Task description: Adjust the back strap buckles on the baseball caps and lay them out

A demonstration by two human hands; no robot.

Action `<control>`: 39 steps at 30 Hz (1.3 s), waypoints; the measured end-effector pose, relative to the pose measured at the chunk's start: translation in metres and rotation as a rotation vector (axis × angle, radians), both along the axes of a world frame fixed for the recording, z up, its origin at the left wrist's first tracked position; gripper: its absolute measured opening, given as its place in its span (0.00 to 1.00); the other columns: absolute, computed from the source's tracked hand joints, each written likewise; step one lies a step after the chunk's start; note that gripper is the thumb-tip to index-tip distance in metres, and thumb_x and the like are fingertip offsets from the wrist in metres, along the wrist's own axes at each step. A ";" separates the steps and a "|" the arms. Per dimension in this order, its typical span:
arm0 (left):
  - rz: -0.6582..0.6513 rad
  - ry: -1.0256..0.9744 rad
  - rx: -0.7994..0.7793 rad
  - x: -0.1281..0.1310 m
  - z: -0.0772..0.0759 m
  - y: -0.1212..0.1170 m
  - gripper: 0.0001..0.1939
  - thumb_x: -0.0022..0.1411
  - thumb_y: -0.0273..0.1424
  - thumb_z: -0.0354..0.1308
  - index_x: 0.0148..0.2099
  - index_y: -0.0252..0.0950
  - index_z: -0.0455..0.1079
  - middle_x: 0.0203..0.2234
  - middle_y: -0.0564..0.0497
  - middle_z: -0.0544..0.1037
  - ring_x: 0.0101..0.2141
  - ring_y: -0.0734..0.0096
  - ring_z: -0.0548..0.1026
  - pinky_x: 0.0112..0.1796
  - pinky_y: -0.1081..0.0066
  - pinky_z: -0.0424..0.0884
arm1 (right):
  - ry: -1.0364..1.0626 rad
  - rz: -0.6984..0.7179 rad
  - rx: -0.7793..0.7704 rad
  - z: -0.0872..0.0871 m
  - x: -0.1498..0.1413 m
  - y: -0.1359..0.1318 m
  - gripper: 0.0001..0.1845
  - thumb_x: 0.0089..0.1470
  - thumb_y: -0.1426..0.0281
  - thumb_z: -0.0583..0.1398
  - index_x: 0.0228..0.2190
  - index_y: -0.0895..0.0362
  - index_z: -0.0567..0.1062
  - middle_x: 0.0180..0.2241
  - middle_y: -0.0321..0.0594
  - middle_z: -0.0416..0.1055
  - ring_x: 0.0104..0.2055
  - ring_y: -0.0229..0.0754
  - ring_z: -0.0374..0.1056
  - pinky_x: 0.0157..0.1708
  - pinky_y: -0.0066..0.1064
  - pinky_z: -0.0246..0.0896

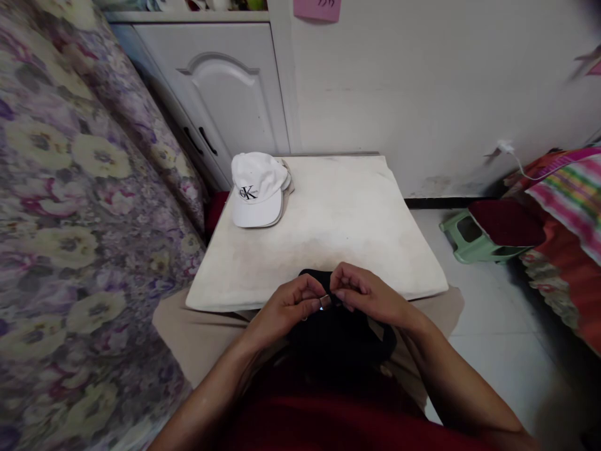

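Observation:
What looks like a black cap (338,341) lies in my lap at the front edge of the table, its dark folds hard to tell apart. My left hand (297,302) is closed in a pinch on a small shiny metal buckle (325,302) at the cap's strap. Just to the right, my right hand (360,291) pinches the black fabric close beside the buckle. The fingertips of both hands are nearly touching. Farther back, at the table's left corner, sits a white cap (257,188) with black letters, and a beige one (290,178) shows partly behind it.
The low table (347,213) has a pale cloth top and stands against the wall. A flowered curtain (84,238) hangs at left, before a white cabinet (225,81). At right are a green stool (488,232) and a bed with a striped cover (575,194).

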State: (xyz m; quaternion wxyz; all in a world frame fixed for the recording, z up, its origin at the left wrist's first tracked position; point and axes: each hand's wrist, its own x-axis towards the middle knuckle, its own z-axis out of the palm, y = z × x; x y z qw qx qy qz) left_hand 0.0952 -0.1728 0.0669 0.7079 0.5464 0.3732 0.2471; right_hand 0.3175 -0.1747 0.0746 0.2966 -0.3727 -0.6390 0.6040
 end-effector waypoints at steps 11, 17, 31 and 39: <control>0.019 -0.012 -0.028 0.004 0.001 -0.001 0.11 0.61 0.35 0.62 0.39 0.37 0.65 0.26 0.57 0.70 0.24 0.78 0.63 0.26 0.75 0.53 | 0.081 -0.048 -0.061 -0.003 -0.005 -0.002 0.04 0.56 0.76 0.58 0.34 0.56 0.69 0.29 0.32 0.66 0.28 0.34 0.63 0.28 0.27 0.57; 0.086 -0.030 -0.061 0.009 0.002 -0.003 0.14 0.58 0.33 0.65 0.36 0.38 0.60 0.23 0.59 0.69 0.22 0.80 0.60 0.24 0.77 0.51 | 0.017 -0.032 -0.001 0.000 -0.005 -0.004 0.04 0.61 0.74 0.55 0.36 0.56 0.70 0.30 0.32 0.67 0.28 0.33 0.63 0.30 0.28 0.57; 0.097 0.118 0.069 -0.001 0.009 -0.003 0.17 0.66 0.44 0.54 0.34 0.35 0.70 0.25 0.54 0.69 0.27 0.73 0.64 0.28 0.73 0.59 | -0.193 -0.034 0.244 0.007 -0.005 -0.006 0.09 0.51 0.72 0.65 0.36 0.53 0.74 0.37 0.34 0.73 0.39 0.40 0.68 0.40 0.33 0.62; 0.028 0.237 0.206 -0.002 0.013 -0.009 0.19 0.66 0.46 0.53 0.35 0.36 0.72 0.28 0.52 0.72 0.31 0.69 0.67 0.33 0.70 0.62 | -0.269 -0.046 0.322 0.008 -0.008 -0.008 0.08 0.51 0.74 0.65 0.35 0.54 0.73 0.36 0.35 0.74 0.36 0.39 0.68 0.36 0.31 0.61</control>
